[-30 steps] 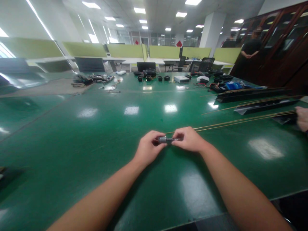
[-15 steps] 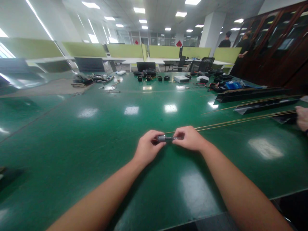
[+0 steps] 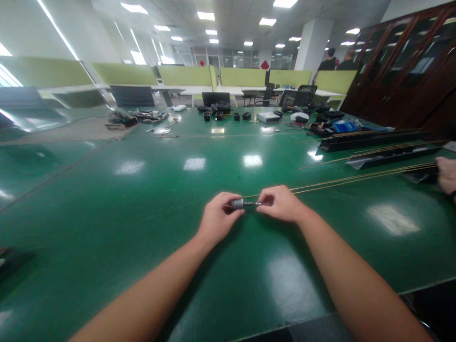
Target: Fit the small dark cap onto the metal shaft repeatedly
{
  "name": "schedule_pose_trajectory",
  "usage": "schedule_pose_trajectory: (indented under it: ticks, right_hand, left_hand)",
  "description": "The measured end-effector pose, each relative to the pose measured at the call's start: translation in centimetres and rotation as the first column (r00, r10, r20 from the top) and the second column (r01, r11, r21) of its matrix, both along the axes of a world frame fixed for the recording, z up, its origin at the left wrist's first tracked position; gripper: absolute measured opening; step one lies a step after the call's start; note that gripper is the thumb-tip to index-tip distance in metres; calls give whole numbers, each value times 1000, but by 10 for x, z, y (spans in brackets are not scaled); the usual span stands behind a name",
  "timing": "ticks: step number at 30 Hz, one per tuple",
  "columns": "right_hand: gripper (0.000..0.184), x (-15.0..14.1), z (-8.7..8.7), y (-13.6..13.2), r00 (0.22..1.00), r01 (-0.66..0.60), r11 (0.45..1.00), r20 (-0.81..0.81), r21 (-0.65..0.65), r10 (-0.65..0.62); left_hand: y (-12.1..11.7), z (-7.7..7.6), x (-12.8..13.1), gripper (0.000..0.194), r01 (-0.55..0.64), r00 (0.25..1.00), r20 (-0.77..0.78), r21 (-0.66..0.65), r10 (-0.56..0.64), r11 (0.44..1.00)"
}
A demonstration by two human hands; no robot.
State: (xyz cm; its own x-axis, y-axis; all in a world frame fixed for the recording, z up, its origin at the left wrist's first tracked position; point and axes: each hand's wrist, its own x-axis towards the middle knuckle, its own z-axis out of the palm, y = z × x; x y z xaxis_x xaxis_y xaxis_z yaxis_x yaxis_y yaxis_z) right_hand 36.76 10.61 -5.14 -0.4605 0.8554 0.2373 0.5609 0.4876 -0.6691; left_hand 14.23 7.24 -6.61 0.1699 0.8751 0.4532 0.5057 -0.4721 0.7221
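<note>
My left hand (image 3: 220,216) is closed around a small grey cylinder (image 3: 237,204) low over the green table. A thin dark shaft (image 3: 251,204) sticks out of the cylinder toward the right. The fingertips of my right hand (image 3: 280,203) pinch the shaft's far end, and the tip is hidden by them. What kind of part it is I cannot make out. Long thin brass-coloured rods (image 3: 342,181) pass just behind my right hand. One rod's end shows between my two hands, near my left fingers.
Another person's hand (image 3: 446,175) is at the right edge by the rods. Black angled channels (image 3: 370,141) lie at the right. Small black parts (image 3: 220,115), a white box (image 3: 268,117) and a blue item (image 3: 345,126) sit along the far side of the green table (image 3: 142,266).
My hands keep the same grip, with a slight shift of the cylinder to the left and a little more shaft showing. People in the background have moved.
</note>
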Motion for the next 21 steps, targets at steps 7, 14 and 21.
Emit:
schedule_pose_trajectory:
  ticks: [7,14,21]
  right_hand:
    - [10,6,4,2,1000,7,1000,15,-17,-7]
    - [11,11,5,4,999,7,999,42,-53,-5]
    - [18,13,7,4,974,-29,950,205,-310,96]
  left_hand:
    - [1,-1,0,27,-13,1000,12,-4,13,1000]
    - [1,3,2,25,-125,992,-17,-97,124,987]
    - [12,-5,-7,49,-149,962,183,-263,201,953]
